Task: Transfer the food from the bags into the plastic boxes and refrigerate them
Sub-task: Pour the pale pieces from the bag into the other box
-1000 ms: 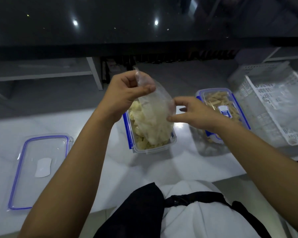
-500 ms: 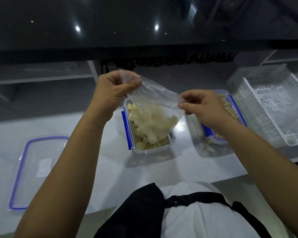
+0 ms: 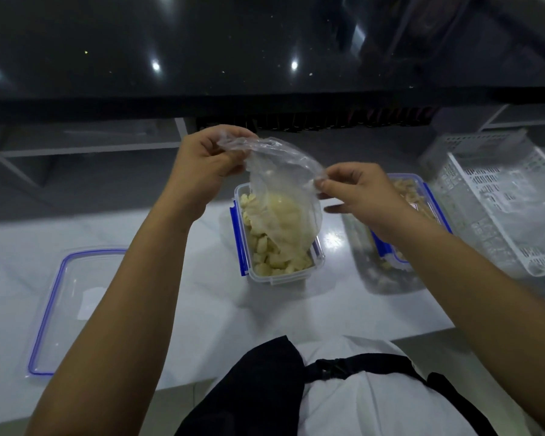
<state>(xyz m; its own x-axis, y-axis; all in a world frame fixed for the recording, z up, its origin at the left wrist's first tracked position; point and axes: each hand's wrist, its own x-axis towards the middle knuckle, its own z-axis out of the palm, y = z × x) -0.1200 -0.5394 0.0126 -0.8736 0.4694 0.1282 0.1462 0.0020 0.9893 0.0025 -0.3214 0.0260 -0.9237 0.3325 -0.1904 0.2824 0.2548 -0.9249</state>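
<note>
Mid-transfer: left hand (image 3: 202, 169) and right hand (image 3: 364, 191) each pinch an upper edge of the clear bag (image 3: 283, 196), emptying pale pieces into the open box (image 3: 317, 261) mid-worktop; lidding with the loose lid (image 3: 60, 297) and refrigerating remain.

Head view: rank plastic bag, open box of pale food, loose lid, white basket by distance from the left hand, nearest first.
1. plastic bag: in the left hand's grip, over the box.
2. open box: centre, just below.
3. loose lid: flat on the counter, far left.
4. white basket: far right edge.
</note>
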